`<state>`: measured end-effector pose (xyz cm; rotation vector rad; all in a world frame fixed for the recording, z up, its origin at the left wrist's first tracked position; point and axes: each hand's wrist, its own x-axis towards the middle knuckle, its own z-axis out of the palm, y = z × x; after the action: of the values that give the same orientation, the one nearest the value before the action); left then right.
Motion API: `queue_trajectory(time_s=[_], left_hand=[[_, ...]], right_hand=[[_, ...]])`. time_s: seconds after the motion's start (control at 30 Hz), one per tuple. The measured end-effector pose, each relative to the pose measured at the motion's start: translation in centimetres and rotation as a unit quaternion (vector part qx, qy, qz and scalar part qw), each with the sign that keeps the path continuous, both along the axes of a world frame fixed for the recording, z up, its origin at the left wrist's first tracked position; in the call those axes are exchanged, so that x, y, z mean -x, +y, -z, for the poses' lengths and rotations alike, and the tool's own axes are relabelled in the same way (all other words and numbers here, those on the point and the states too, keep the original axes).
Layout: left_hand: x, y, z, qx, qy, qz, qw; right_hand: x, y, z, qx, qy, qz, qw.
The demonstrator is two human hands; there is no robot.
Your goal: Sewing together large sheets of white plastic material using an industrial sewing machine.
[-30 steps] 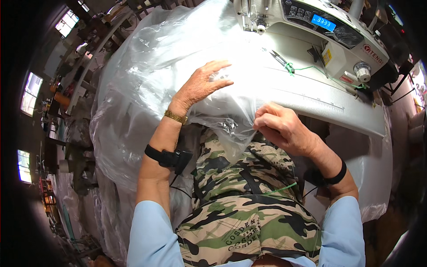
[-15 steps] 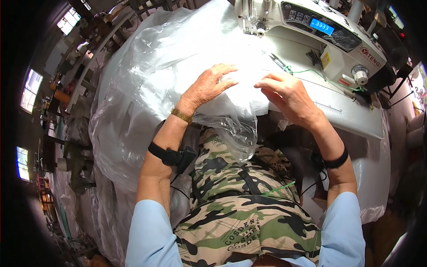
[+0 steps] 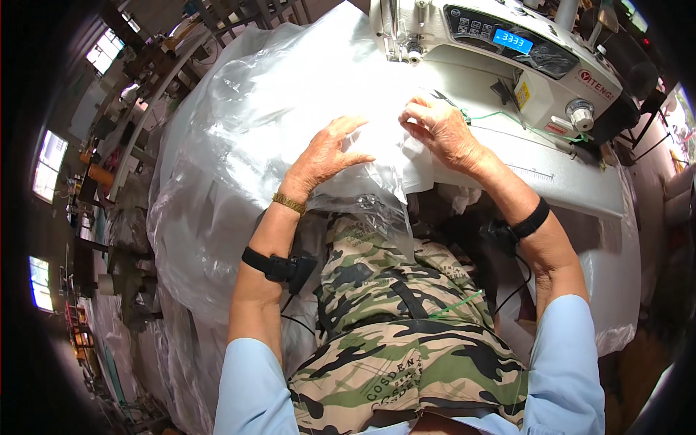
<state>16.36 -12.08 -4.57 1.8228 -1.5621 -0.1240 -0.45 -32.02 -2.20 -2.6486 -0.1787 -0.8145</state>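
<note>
My left hand (image 3: 326,156) rests over glaring white sheet material (image 3: 419,170), thumb and fingers spread apart with nothing seen between them. To its right, my right hand (image 3: 444,134) has its fingers curled in with the tips pressed together; whatever they may pinch is lost in the glare. See-through plastic film (image 3: 217,188) lies crumpled in a large heap under and left of my hands, and one end hangs over my lap. Just past the right hand, dark thread snips (image 3: 444,97) lie partly hidden, close to a green cord (image 3: 500,114).
A white sewing machine (image 3: 536,65) with a lit blue display stands at the far right, its needle area (image 3: 413,52) beyond my hands. The table (image 3: 580,185) has a ruler scale near its front edge. A green strand (image 3: 460,303) lies across my camouflage-patterned apron (image 3: 406,348).
My right hand has shifted left and slightly away from me, its fingers more tightly curled. The left hand has come slightly nearer me. More of the white sheet's edge shows below the right hand.
</note>
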Motion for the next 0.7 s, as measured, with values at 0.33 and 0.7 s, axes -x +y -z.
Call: queue_trajectory(time_s=[0.33,0.7], left_hand=[[0.0,0.1,0.3,-0.034,0.029,-0.012,0.999],[0.8,-0.2,-0.7,-0.053,0.060,-0.042,0.996]], right_hand=[[-0.1,0.1,0.7,0.102,0.056,-0.005,0.993],[-1.2,-0.8,1.3,0.026,-0.030,0.003,0.999]])
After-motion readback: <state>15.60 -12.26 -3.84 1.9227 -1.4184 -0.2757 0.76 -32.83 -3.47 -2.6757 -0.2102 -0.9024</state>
